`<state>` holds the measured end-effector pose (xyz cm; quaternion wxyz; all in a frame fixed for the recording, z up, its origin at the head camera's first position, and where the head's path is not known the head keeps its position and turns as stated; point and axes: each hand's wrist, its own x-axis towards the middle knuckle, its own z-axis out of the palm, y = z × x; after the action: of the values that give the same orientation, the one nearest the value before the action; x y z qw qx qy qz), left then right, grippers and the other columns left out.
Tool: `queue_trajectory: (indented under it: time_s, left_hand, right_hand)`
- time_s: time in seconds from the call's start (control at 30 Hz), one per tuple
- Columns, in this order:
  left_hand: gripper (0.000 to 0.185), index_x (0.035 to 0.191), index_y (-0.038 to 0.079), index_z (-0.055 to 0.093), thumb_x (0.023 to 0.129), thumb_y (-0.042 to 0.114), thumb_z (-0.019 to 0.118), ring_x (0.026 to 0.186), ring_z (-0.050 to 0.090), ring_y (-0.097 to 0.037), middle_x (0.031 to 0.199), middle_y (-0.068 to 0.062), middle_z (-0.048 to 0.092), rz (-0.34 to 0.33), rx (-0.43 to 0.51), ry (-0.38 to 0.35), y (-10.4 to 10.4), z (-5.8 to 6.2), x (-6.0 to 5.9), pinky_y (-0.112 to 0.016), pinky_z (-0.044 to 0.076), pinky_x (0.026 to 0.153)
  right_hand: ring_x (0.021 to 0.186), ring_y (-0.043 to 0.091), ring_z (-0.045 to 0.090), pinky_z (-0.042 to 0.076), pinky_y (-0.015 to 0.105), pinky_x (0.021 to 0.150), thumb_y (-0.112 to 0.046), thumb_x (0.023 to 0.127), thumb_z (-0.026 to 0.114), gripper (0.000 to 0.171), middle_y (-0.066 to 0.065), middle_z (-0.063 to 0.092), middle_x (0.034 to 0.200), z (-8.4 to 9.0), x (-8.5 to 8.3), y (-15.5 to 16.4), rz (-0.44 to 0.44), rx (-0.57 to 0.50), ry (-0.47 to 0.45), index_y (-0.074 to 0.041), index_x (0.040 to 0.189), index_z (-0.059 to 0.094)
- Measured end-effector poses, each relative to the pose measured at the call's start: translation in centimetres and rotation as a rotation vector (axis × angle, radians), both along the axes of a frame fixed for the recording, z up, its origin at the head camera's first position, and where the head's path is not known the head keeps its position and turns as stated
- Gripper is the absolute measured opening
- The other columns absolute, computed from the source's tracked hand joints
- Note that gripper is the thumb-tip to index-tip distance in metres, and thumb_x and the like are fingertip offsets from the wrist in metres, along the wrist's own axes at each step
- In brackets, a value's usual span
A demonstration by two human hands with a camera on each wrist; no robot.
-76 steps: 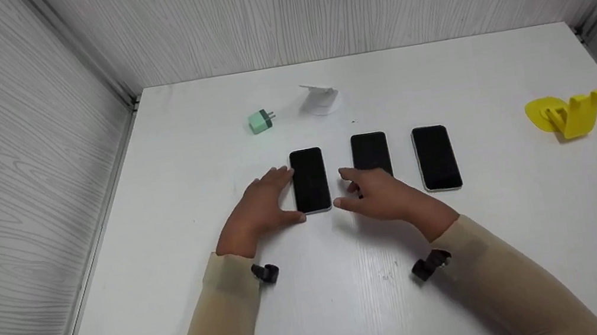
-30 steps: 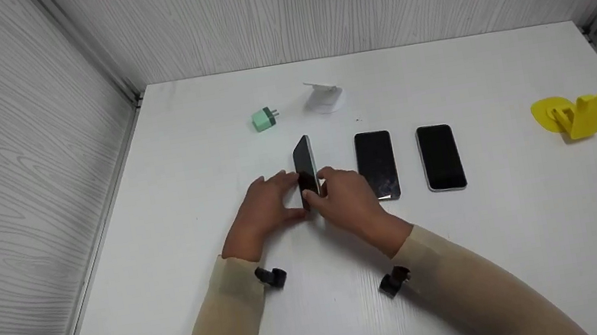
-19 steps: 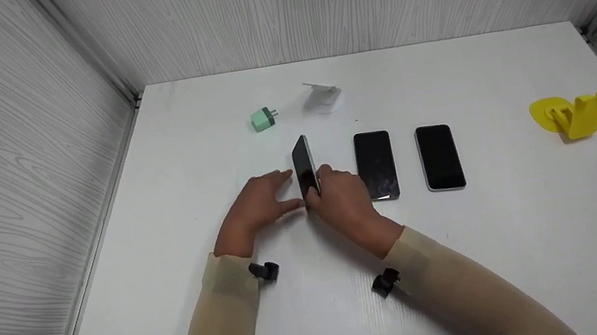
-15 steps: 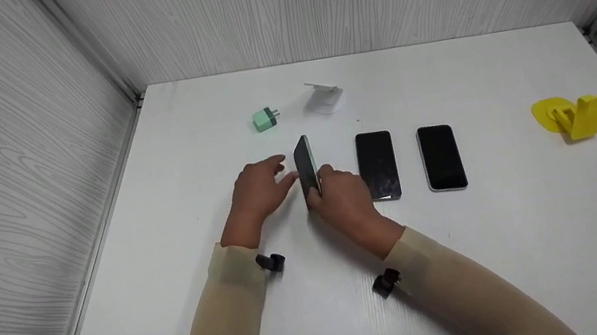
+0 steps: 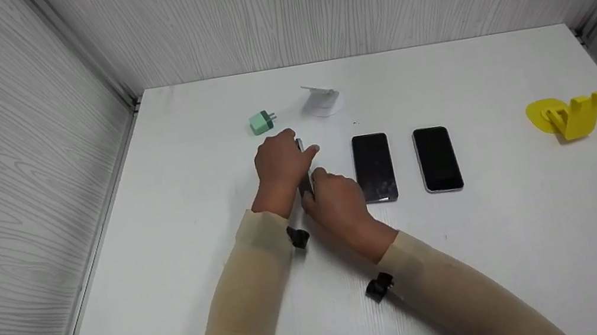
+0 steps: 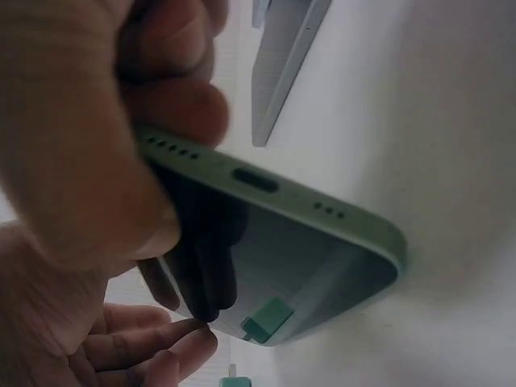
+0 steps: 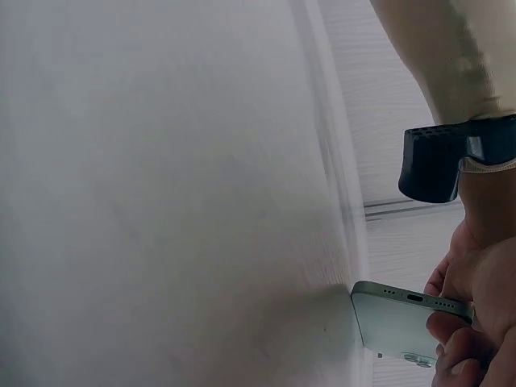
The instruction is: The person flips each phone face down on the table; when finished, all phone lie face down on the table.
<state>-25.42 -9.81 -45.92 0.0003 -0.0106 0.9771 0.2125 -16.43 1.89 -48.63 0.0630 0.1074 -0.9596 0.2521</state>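
The green phone (image 5: 304, 174) stands on its long edge on the white table (image 5: 527, 251), at the left end of a row of 3 phones, held between both hands and mostly hidden by them in the head view. In the left wrist view its pale green frame (image 6: 282, 193) shows a charging port and speaker holes, with the dark screen below. In the right wrist view the same end (image 7: 395, 318) touches the table surface.

The left hand (image 5: 281, 164) grasps the far part of the phone, fingers over the top edge and thumb on the right face. The right hand (image 5: 337, 203) grasps the near part, fingers curled around it.

Just right of the hands lie 2 black-screened phones flat on the table, the middle phone (image 5: 374, 167) and the right phone (image 5: 437, 159), parallel and apart. Behind the hands sit a green plug adapter (image 5: 260, 121) and a white stand (image 5: 320, 100). A yellow stand (image 5: 565, 114) sits well apart near the right wall. Both arms wear beige sleeves (image 5: 250, 313) with black wrist mounts (image 5: 298, 237).
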Motion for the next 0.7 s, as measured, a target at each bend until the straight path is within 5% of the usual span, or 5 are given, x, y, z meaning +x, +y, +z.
queue_trajectory:
  time_s: [0.3,0.7]
  left_hand:
    - [0.031,0.096,0.006,0.081,0.103,0.034,0.068,0.087,0.078,-0.031,0.090,-0.011,0.081,0.055,-0.037,0.052,0.2,-0.4,0.0,-0.048,0.063,0.076]
    - [0.029,0.074,0.012,0.069,0.099,0.024,0.063,0.067,0.065,-0.020,0.070,-0.005,0.070,0.185,0.061,0.100,-1.2,-0.5,0.6,-0.039,0.051,0.059]
  right_hand:
    - [0.069,0.037,0.073,0.058,0.054,0.063,-0.024,0.103,0.068,0.024,0.017,0.071,0.076,-0.3,0.1,-0.3,0.017,0.026,0.036,-0.001,0.100,0.067]
    - [0.082,0.027,0.073,0.060,0.044,0.077,-0.044,0.103,0.074,0.051,0.007,0.078,0.092,-0.1,0.9,-0.1,0.133,-0.087,-0.037,-0.001,0.131,0.069]
